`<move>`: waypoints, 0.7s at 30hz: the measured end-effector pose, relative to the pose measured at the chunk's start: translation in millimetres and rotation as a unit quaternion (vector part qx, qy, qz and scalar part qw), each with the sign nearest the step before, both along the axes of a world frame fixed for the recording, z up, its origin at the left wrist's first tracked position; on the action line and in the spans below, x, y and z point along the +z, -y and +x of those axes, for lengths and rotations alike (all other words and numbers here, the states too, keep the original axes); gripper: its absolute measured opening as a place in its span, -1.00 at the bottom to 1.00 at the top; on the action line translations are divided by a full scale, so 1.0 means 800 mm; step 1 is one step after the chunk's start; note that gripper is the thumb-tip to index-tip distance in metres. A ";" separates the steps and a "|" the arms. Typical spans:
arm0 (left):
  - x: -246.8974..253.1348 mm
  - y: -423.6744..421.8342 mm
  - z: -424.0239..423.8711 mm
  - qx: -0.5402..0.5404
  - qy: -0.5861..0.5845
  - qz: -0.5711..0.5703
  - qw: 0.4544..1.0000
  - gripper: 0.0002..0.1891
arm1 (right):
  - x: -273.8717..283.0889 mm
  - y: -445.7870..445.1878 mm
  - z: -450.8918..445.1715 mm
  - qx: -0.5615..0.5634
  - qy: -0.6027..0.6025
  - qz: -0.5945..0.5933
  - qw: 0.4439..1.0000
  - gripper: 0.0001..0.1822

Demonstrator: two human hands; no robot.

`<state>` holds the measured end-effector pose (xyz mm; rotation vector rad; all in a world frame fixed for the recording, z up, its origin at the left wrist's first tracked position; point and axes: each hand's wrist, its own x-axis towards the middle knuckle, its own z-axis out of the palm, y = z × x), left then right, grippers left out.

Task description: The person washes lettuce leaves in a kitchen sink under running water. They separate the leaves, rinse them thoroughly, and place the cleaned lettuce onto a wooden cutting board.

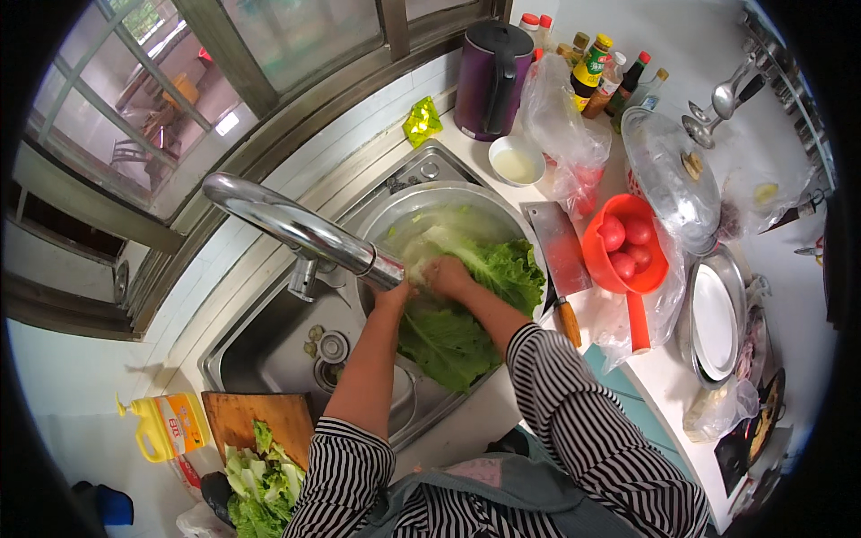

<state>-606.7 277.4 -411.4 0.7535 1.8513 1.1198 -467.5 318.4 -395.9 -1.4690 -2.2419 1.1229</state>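
A large metal basin [377,225] of water stands in the steel sink, under the chrome faucet [303,232]. Leafy green lettuce [451,346] floats in it and reaches over its near rim. My left hand [395,296] is at the faucet's spout end, its fingers mostly hidden behind the spout. My right hand [447,277] is in the basin at the pale base of the lettuce, fingers curled; its grip is blurred by water. More cut lettuce [262,477] lies by a wooden cutting board [259,420] at the lower left.
Right of the basin are a cleaver [559,249], a red plastic ladle [625,269] of tomatoes and a metal pot lid [672,175]. Behind stand a white bowl [516,161], a purple kettle [493,81] and several bottles. A yellow detergent jug [165,427] stands left of the board.
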 end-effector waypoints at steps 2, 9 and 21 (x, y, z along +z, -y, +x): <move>0.055 0.005 0.001 0.041 0.153 -0.016 0.987 -0.59 | 0.019 -0.004 0.006 -0.085 -0.106 -0.113 0.984 -0.78; 0.030 0.015 0.003 -0.020 -0.022 0.129 0.991 -0.56 | 0.068 -0.006 0.005 0.157 -0.215 -0.112 0.957 -0.49; -0.023 -0.014 -0.026 -0.076 -0.168 -0.053 0.981 -0.63 | -0.031 0.006 0.004 0.150 0.087 0.039 0.984 -0.61</move>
